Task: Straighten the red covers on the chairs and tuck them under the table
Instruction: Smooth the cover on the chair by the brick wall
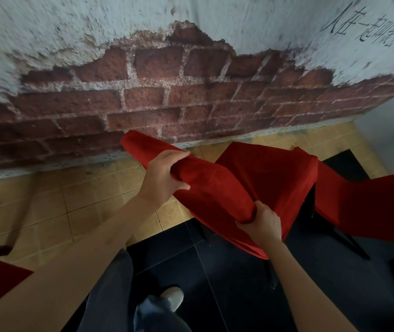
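Early stage | my left hand (161,179) and right hand (261,224) both grip the red cover (217,188) on the chair's top edge | straightening unfinished, tucking left

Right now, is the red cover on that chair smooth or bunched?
Bunched. The red cover is gathered into thick folds along the chair's top edge, gripped by the left hand and right hand.

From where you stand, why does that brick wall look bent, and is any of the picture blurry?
Head view: the wide-angle lens bows the brick wall and its base line into a curve. The wall and the writing at top right are softly blurred, while the hands, left and right, gripping the red cover, look sharper. The dark floor tiles below are dim; the tan tiles are brighter.
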